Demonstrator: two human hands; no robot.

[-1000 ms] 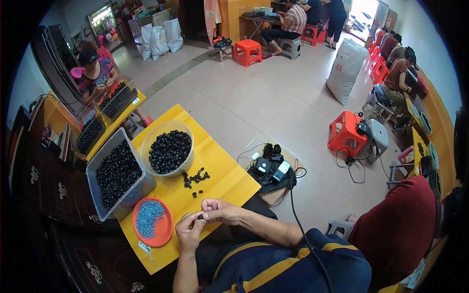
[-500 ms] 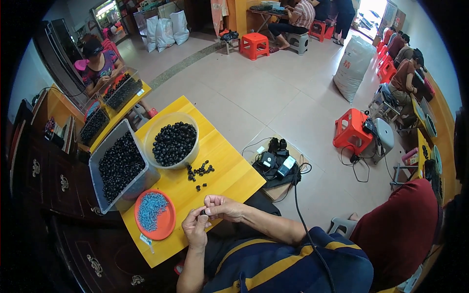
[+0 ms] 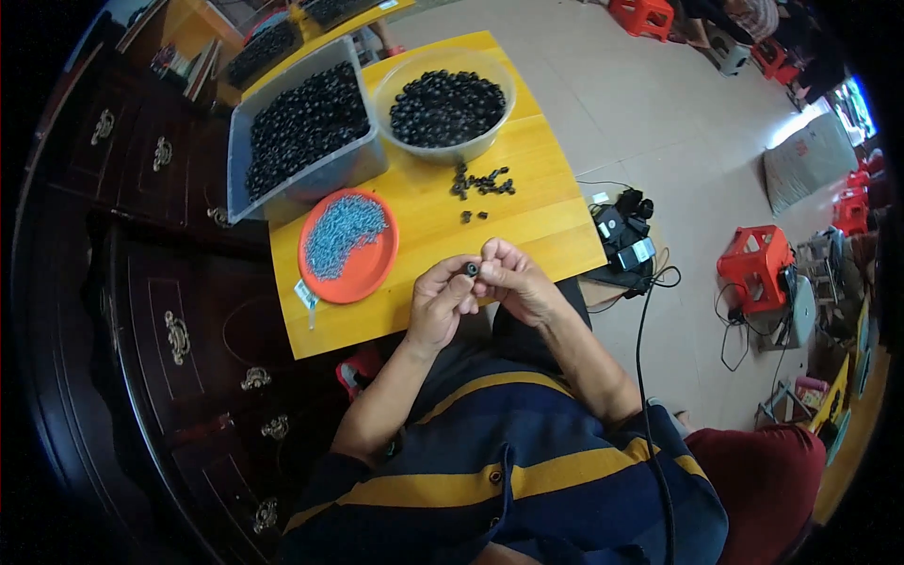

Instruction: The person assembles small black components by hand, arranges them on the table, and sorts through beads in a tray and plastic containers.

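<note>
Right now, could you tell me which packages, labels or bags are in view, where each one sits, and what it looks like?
Small clear packet: on the yellow table, at the lower left edge of the orange plate; flat, see-through, with a pale label.
Large sack: on the floor at far right; bulging, whitish-grey, with faint reddish print.
Black devices: on the floor beside the table; whether any has a screen cannot be told.

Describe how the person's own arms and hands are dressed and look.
Both forearms are bare from the elbow down. The left hand and right hand wear no gloves, and no rings or watch are visible. Short sleeves belong to a navy shirt with yellow stripes.
</note>
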